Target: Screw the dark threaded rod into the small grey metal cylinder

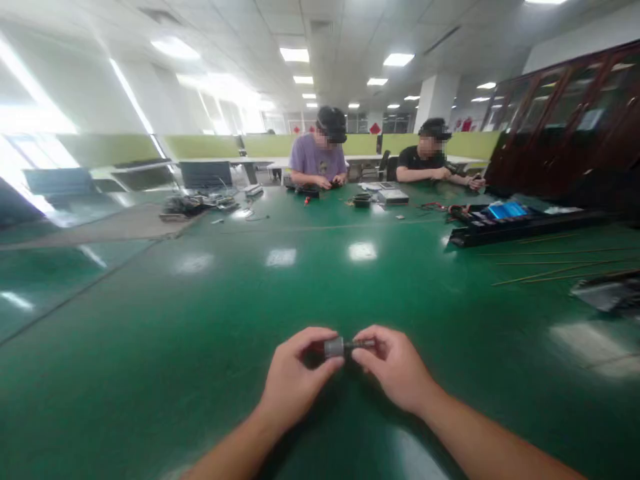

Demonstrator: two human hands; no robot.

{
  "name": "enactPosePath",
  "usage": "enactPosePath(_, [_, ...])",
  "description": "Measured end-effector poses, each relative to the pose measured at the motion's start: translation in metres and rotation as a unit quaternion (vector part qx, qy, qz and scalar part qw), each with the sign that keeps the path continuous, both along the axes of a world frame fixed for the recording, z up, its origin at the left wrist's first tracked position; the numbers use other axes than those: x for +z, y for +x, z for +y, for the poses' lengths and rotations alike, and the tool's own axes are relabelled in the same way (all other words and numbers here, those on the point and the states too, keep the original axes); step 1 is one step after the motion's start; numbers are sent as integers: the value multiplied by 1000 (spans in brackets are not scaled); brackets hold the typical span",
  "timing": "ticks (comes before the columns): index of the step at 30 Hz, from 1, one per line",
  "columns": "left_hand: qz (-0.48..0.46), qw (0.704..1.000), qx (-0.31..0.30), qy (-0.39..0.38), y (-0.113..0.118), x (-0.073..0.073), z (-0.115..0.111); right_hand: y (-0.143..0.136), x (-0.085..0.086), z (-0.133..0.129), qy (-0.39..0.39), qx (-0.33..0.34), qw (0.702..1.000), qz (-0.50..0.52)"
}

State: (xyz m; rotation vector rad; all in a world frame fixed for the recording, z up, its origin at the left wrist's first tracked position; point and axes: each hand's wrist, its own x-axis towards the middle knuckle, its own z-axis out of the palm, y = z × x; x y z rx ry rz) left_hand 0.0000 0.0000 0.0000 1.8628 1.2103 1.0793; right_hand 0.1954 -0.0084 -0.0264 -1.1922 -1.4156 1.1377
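Note:
Just above the near part of the green table, my left hand is closed round a small grey cylinder. A thin dark shaft extends from the cylinder's right side, and my right hand pinches it between thumb and fingers. The cylinder and shaft lie level in one line. Whether they are one piece or two fitted together, I cannot tell. My fingers hide the far ends, and the exact kind of part is too small to make out.
Two people work across the table. A pile of wires and parts lies at the far left. On the right are a long black tray, thin rods and a clear-wrapped bundle. A grey box sits at the back.

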Motion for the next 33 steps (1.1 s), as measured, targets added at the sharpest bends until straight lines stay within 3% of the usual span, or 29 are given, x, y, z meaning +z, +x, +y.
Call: enactPosePath(33, [-43,999,-2,-28,1,-2,5,1,2,-1,-40,-4,998,39])
